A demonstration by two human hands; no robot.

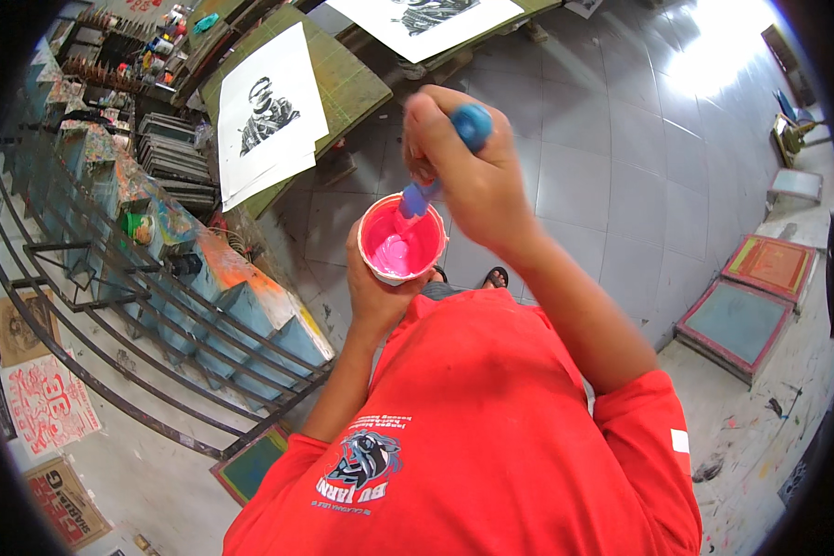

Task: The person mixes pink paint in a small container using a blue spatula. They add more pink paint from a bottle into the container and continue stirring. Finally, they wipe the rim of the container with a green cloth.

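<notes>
A white cup of bright pink paint (pixel 395 252) is held in my left hand (pixel 372 291), its open top facing up toward me. My right hand (pixel 468 181) grips a blue stirring tool (pixel 417 197) with a round handle top showing above the thumb. The tool's flat lower part dips into the cup near the far rim, touching the pink paint. The middle of my left hand's palm is hidden behind the cup.
Green work boards (pixel 361 93) hold printed portrait sheets (pixel 257 171) ahead. A metal railing (pixel 157 343) and paint-splattered steps (pixel 250 296) line the left, below racks and bottles (pixel 157 51). Framed screens (pixel 734 329) lie at the right, beside the tiled floor (pixel 565 157).
</notes>
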